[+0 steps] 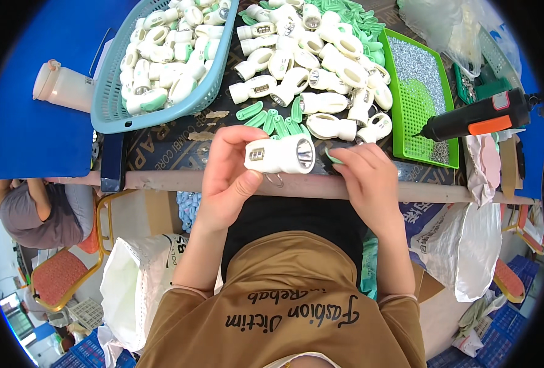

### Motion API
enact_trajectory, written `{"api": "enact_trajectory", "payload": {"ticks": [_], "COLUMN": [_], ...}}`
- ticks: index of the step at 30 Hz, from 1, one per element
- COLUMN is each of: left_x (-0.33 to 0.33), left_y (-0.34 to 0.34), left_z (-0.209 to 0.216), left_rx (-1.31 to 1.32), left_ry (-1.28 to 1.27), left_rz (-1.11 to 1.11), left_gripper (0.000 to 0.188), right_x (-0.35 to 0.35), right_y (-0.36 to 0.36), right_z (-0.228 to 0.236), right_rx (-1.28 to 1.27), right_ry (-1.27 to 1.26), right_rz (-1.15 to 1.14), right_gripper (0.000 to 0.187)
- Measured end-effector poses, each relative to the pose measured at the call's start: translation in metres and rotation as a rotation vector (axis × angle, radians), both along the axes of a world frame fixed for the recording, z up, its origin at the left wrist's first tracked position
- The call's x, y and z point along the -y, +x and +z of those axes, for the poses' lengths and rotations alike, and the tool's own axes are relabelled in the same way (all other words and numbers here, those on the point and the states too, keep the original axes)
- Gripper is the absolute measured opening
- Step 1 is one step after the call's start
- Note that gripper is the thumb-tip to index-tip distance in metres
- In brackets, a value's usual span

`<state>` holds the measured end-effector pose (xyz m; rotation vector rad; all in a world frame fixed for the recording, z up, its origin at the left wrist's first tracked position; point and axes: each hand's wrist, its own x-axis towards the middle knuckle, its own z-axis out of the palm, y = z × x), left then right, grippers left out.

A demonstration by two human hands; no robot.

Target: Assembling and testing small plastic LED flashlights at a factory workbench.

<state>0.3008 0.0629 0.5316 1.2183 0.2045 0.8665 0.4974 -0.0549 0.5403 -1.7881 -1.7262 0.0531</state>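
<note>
Over the table's near edge, my left hand [226,184] grips a small white flashlight [275,155] between thumb and fingers. Its round lens points to the right, and a slot with metal parts shows on its side. Just to the right, my right hand [373,175] pinches a small green plastic piece [333,157], apart from the flashlight. Ahead of my hands lie several loose green pieces [278,122]. Behind them is a heap of white flashlight bodies [324,83], some with open oval handles.
A blue-grey basket [100,119] of flashlights stands at left, beside a white plastic jar [66,86]. At right are a bright green tray [396,132] of small metal screws and a black electric screwdriver [477,119] over its edge. More green pieces [354,18] lie at the back.
</note>
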Motion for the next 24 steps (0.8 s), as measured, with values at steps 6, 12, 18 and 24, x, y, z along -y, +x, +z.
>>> {"api": "enact_trajectory", "payload": {"ticks": [6, 12, 18, 24], "left_x": [0.011, 0.021, 0.015, 0.011], "left_y": [0.016, 0.039, 0.034, 0.035], "left_z": [0.014, 0.006, 0.007, 0.0], "left_rx": [-0.467, -0.622, -0.721, -0.649], "left_ry": [0.184, 0.78, 0.734, 0.798], "left_rz": [0.027, 0.176, 0.094, 0.115], "left_gripper": [0.026, 0.031, 0.034, 0.035], "right_x": [0.04, 0.043, 0.043, 0.035], "right_y": [-0.002, -0.004, -0.002, 0.003], "right_z": [0.0, -0.009, 0.002, 0.025], "right_rx": [-0.172, -0.047, -0.042, -0.121], "right_ry": [0.008, 0.066, -0.007, 0.104], "right_rz": [-0.098, -0.202, -0.231, -0.158], "right_gripper": [0.017, 0.023, 0.025, 0.026]}}
